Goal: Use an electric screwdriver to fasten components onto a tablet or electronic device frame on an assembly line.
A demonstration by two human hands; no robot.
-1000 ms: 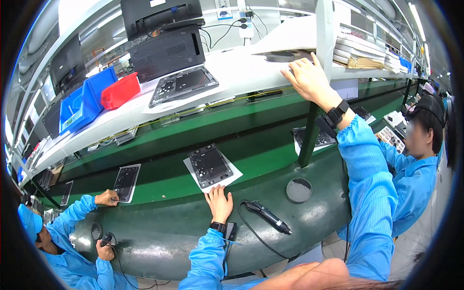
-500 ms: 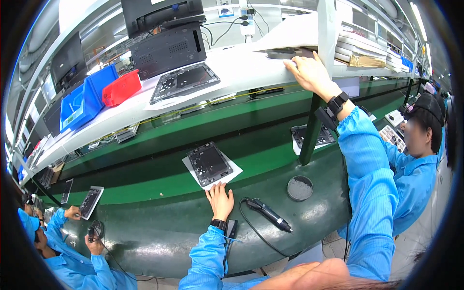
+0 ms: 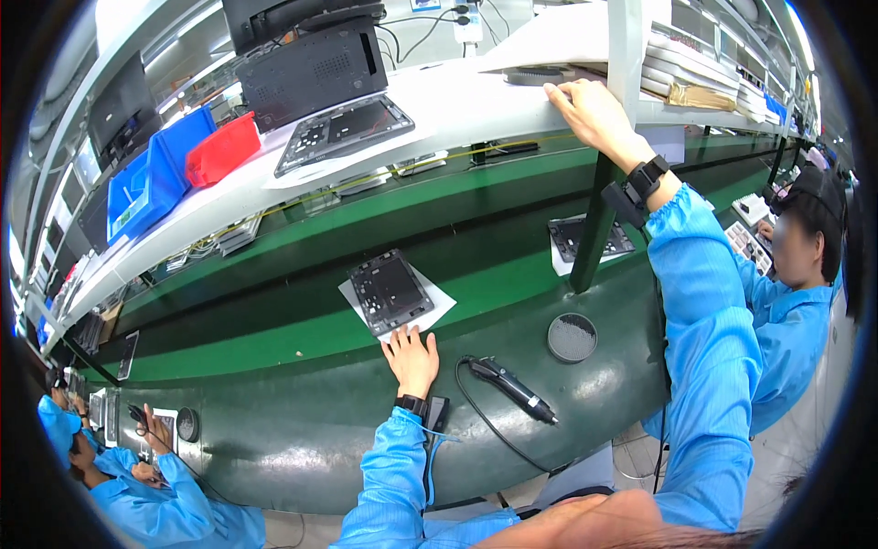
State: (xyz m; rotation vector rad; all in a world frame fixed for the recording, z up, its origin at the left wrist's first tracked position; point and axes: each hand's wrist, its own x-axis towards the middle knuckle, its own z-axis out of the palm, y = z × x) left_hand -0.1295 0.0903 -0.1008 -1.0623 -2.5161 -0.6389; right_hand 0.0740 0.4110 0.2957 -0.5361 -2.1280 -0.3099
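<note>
A black laptop casing panel (image 3: 391, 291) lies on a white sheet (image 3: 441, 299) on the green belt in front of me. My left hand (image 3: 412, 364) is open at its near edge, with spread fingertips on the sheet or the panel's rim. Up at the right, my right hand (image 3: 596, 117) rests on the front edge of the white shelf (image 3: 437, 108) beside a grey post. Its fingers stretch over the edge and grip nothing I can see. A black corded electric screwdriver (image 3: 514, 390) lies on the bench to the right of my left hand.
A round dish of small dark parts (image 3: 572, 338) stands near the post. Another casing panel (image 3: 585, 240) lies behind it. The shelf carries a blue bin (image 3: 146, 197), a red bin (image 3: 222, 151) and an opened laptop casing (image 3: 343, 130). Co-workers (image 3: 805, 311) sit on both sides.
My right hand has drawn its fingers closer together on the shelf edge. My left hand stays by the panel. At left, a co-worker's panel has come off the belt onto the bench.
</note>
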